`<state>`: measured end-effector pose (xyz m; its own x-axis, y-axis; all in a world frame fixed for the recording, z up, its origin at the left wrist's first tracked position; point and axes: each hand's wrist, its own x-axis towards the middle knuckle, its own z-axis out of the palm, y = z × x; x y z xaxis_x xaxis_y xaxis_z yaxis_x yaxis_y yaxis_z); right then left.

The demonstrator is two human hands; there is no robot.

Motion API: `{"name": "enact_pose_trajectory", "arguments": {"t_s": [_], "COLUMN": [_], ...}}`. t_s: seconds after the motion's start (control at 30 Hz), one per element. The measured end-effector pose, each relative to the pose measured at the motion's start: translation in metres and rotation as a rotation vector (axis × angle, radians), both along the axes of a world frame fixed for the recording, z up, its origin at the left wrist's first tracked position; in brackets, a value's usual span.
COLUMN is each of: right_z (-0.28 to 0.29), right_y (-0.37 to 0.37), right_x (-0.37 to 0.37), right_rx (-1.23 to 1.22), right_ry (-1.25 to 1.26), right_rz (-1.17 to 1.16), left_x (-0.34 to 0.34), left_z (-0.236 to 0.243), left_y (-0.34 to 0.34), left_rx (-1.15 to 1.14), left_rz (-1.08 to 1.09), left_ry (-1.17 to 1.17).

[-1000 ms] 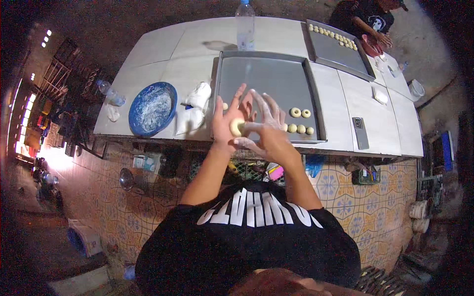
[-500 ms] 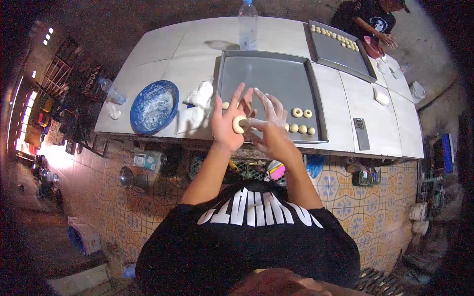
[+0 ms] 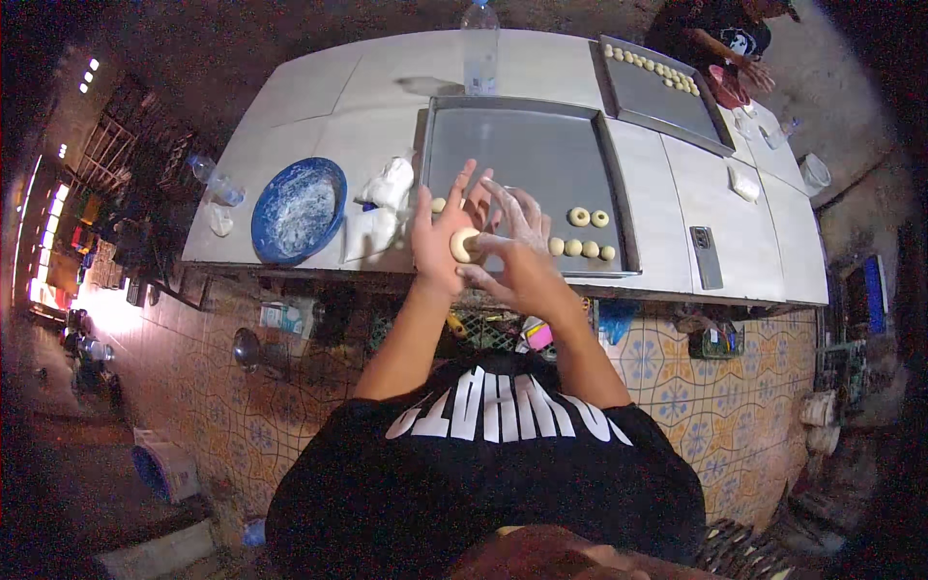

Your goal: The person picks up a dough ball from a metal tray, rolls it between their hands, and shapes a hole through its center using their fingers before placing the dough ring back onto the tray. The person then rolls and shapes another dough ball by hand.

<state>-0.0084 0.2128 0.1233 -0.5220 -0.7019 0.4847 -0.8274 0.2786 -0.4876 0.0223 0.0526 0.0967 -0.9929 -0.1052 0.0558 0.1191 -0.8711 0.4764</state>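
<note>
On the open palm of my left hand [image 3: 435, 255] rests a small round piece of dough [image 3: 459, 246], the palm facing up and the fingers stretched away from me. From the right, my right hand [image 3: 527, 263] presses a fingertip into its middle, with the thumb at its near edge; flour whitens these fingers. Both hands are over the near edge of a grey metal tray [image 3: 522, 126]. Two dough rings [image 3: 579, 217] sit in the tray's right part, with several dough balls [image 3: 572, 247] in a row nearer me. Another dough ball [image 3: 438, 205] shows partly behind my left hand.
Left on the white table stand a blue basin [image 3: 300, 208] of flour and a white bag [image 3: 382, 193]. A plastic bottle [image 3: 479, 53] stands behind the tray. Right are a phone [image 3: 707, 257] and a second tray [image 3: 657, 106] with dough balls, near another person [image 3: 710, 34].
My right hand has closed in on the dough, its thumb now near the dough's lower edge. The left hand stays nearly in place beneath it.
</note>
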Motion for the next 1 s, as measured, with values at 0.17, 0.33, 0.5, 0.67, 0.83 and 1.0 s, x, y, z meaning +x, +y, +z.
{"name": "enact_pose_trajectory", "arguments": {"t_s": [0.17,0.33,0.5,0.67,0.83,1.0], "right_z": [0.015,0.0,-0.002,0.01,-0.005,0.005], "right_y": [0.005,0.001,0.002,0.0,0.0,0.005], "right_x": [0.002,-0.001,-0.006,0.002,-0.003,-0.006], "right_rx": [0.038,-0.025,-0.012,0.034,-0.004,0.044], "right_ry": [-0.053,0.003,0.031,-0.044,-0.008,-0.058], "right_rz": [0.016,0.01,0.005,-0.029,-0.028,-0.001], "left_x": [0.0,-0.002,-0.004,-0.002,-0.005,-0.006], "left_z": [-0.009,-0.006,-0.006,-0.006,-0.004,-0.007], "left_y": [-0.003,-0.004,-0.003,-0.002,-0.002,-0.001], "left_rx": [-0.041,0.029,-0.014,0.018,0.015,-0.011], "left_rz": [-0.005,0.003,0.008,-0.011,0.017,0.003], "left_ry": [0.044,0.02,0.044,0.049,-0.023,0.01]}}
